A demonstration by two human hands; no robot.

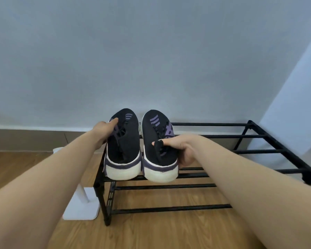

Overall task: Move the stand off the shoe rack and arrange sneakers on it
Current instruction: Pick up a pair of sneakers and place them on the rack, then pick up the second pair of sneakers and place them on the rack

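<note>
Your left hand (104,131) grips the left black-and-purple knit sneaker (123,146); your right hand (180,150) pinches the right one (159,148), both on the black metal shoe rack (241,136), white stand (83,203) beside it.

Both of the person's forearms are bare from the near edge of view to the wrist, with no sleeve over them. The left hand (104,131) and right hand (182,150) are bare too, fingers (113,121) slim, nails short.
</note>
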